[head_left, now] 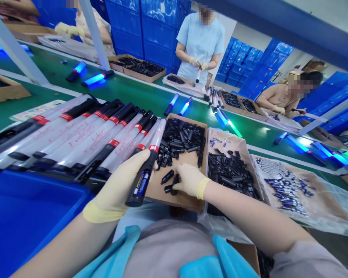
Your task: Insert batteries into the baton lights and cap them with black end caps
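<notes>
My left hand [120, 185], in a pale yellow glove, is wrapped round the black handle of a light stick [142, 177]. The handle's battery bay is uncovered and shows batteries inside; its clear tube points up and away. My right hand [190, 179], gloved too, reaches into a cardboard box [159, 190] of small black parts [182, 137]. Its fingertips are at a black piece [171, 187], and whether they grip it is hard to tell. Many clear tubes with black handles and red bands [84, 135] lie in a row left of the box.
A blue bin [31, 220] stands at the lower left. Right of the box are a second box of black parts [232, 173] and a tray of batteries [290, 189]. Beyond runs a green conveyor [139, 92] with lit sticks. Metal posts cross the view; several people work opposite.
</notes>
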